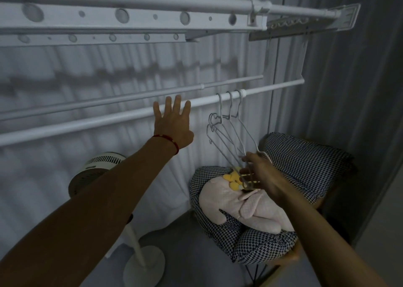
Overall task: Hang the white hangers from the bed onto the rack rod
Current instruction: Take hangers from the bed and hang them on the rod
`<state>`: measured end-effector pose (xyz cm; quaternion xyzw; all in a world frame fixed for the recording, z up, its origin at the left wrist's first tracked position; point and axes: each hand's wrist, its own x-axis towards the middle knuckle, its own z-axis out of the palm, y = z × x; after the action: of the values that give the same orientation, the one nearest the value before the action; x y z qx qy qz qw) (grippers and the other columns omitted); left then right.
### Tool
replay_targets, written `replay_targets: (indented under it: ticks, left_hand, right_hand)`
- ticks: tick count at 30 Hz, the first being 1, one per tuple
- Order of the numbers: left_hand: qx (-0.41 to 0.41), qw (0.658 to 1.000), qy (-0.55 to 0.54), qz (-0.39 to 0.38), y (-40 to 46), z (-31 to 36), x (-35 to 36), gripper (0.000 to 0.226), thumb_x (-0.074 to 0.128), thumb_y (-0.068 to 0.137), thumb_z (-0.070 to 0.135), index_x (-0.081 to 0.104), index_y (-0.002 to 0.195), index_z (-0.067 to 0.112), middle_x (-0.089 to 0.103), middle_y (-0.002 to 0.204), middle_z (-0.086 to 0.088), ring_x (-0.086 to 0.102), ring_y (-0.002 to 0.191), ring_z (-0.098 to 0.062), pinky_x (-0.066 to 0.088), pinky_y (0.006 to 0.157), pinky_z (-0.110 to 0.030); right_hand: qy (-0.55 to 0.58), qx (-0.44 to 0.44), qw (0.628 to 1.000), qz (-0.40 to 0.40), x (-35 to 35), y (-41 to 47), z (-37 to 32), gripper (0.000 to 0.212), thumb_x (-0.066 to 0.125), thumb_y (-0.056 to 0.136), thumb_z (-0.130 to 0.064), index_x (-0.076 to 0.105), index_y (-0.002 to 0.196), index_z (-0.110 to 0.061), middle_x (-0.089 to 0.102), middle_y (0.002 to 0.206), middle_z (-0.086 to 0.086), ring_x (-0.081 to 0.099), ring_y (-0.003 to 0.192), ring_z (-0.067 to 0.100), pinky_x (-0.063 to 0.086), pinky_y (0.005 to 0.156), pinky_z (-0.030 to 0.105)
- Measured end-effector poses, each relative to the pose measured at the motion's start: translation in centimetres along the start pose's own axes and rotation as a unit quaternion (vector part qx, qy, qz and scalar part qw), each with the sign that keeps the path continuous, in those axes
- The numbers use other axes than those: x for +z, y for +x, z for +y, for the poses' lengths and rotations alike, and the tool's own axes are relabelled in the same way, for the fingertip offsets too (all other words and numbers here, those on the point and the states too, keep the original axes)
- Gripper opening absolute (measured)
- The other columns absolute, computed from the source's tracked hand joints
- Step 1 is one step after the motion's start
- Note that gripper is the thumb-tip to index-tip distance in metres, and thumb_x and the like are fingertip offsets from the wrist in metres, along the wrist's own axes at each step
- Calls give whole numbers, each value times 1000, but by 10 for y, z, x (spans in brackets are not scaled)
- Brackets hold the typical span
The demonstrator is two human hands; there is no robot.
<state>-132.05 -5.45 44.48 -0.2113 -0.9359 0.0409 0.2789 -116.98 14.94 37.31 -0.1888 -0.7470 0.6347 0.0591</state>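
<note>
Three white wire hangers hang by their hooks on the white rack rod, close together right of centre. My right hand grips the lower ends of the hangers, fingers curled round the wires, and they tilt toward me. My left hand is raised with fingers spread straight, fingertips at the rod just left of the hangers; it holds nothing. A red string bracelet sits on my left wrist. The bed is out of view.
A second thinner rod runs behind the first, with a perforated overhead rail above. Below stand a white pedestal fan and a chair with checkered cushions holding a pink plush toy. Curtains cover the wall behind.
</note>
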Motion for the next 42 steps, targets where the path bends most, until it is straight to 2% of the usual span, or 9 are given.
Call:
replay_targets:
  ticks: [3, 8, 13, 18, 20, 29, 32, 36, 42]
  left_hand:
    - [5, 1000, -14, 10, -15, 10, -2, 87, 61, 83, 32, 19, 157, 13, 5, 166, -14, 1, 153, -34, 1, 120, -63]
    - [22, 992, -124, -8, -60, 42, 3, 75, 57, 88, 26, 28, 155, 14, 15, 165, -12, 10, 153, -31, 6, 122, -55]
    - [-15, 919, -392, -38, -131, 89, 8, 65, 51, 78, 30, 52, 139, 9, 53, 142, -13, 46, 132, -31, 35, 113, -45]
    - [-27, 870, -479, -115, -195, 124, -3, 51, 64, 80, 23, 59, 130, 12, 61, 125, -7, 55, 112, -18, 40, 94, -21]
    - [-15, 850, -505, -145, -219, 132, -3, 52, 66, 79, 24, 59, 129, 14, 61, 127, -7, 56, 116, -21, 42, 98, -25]
    - [130, 790, -543, -254, -342, 188, -14, 46, 65, 82, 39, 65, 121, 15, 68, 122, -7, 63, 111, -25, 51, 96, -40]
    - [160, 753, -561, -305, -382, 224, -25, 54, 63, 77, 44, 63, 126, 21, 66, 126, -5, 62, 115, -22, 51, 99, -38]
    - [238, 718, -552, -351, -446, 273, -56, 49, 65, 88, 35, 56, 135, 24, 59, 136, -4, 55, 123, -19, 47, 103, -38]
    - [396, 642, -486, -441, -550, 358, -116, 65, 65, 91, 31, 38, 150, 35, 39, 155, 4, 36, 142, -19, 30, 105, -28]
  right_hand:
    - [6, 12, 1000, -8, -4, -6, 9, 42, 43, 103, -43, 62, 121, -11, 70, 112, 21, 68, 103, 36, 52, 102, 55]
    - [-4, -8, 1000, -10, -14, -19, 30, 40, 45, 103, -44, 67, 118, -14, 74, 107, 12, 72, 100, 33, 55, 99, 53]
    - [10, -4, 1000, -9, -18, -56, 52, 36, 47, 103, -39, 71, 114, -14, 74, 107, 16, 72, 99, 37, 56, 93, 52]
    - [-20, -11, 999, 45, -19, -120, 90, 30, 48, 104, -36, 71, 115, -21, 75, 106, 7, 74, 94, 30, 58, 93, 52]
    - [-63, -29, 995, 70, -17, -153, 107, 30, 46, 105, -36, 70, 119, -23, 74, 109, 5, 73, 94, 25, 59, 92, 50]
    - [-247, 18, 943, 221, -10, -323, 170, 30, 53, 99, -29, 67, 125, -24, 72, 108, -4, 68, 101, 16, 49, 90, 26]
    - [-258, 63, 929, 259, -21, -381, 196, 34, 54, 98, -29, 64, 130, -23, 73, 121, 0, 69, 110, 19, 52, 96, 33]
    - [-224, 118, 913, 319, -47, -462, 240, 37, 56, 97, -30, 62, 132, -21, 72, 120, 2, 68, 101, 18, 54, 84, 31]
    - [-140, 222, 884, 386, -89, -603, 328, 42, 57, 94, -37, 59, 134, -22, 69, 124, 6, 67, 106, 21, 56, 95, 40]
